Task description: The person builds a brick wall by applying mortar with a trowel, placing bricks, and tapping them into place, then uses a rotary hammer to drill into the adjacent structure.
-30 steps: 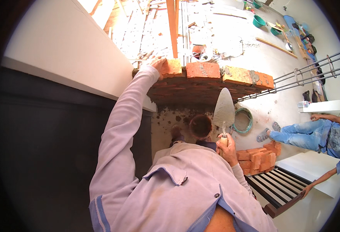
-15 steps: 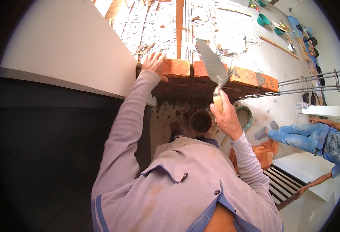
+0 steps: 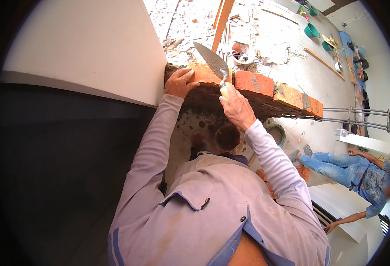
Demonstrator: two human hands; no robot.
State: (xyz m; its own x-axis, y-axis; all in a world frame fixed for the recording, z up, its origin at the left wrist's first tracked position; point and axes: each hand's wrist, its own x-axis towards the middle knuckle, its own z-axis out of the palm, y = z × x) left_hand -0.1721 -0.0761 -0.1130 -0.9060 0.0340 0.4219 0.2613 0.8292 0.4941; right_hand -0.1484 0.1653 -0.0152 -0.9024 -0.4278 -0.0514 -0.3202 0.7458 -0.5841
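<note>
My left hand (image 3: 181, 83) grips the left end of an orange brick (image 3: 198, 71) on top of a low brick wall, its fingers bent over the brick. In my right hand (image 3: 239, 108) is a pointed trowel (image 3: 211, 58), held by its wooden handle. The blade slants up and left above that same brick, partly covering its right end. To the right along the top course lie a second brick (image 3: 253, 83) and a third brick (image 3: 297, 98), both smeared with grey mortar. Dark mortar (image 3: 172, 71) shows between the first brick and the white wall panel.
A white panel (image 3: 88, 48) borders the wall on the left. Steel rods (image 3: 358, 111) jut from its right end. Below stand a bucket (image 3: 228, 137) and a green-rimmed tub (image 3: 276, 134). A co-worker in jeans (image 3: 334, 165) is at right. Rubble lies beyond the wall.
My right hand has swung the trowel left, from above the middle brick to above the left one. The fingers of my left hand, stretched out before, now bend over the brick. The view has shifted slightly.
</note>
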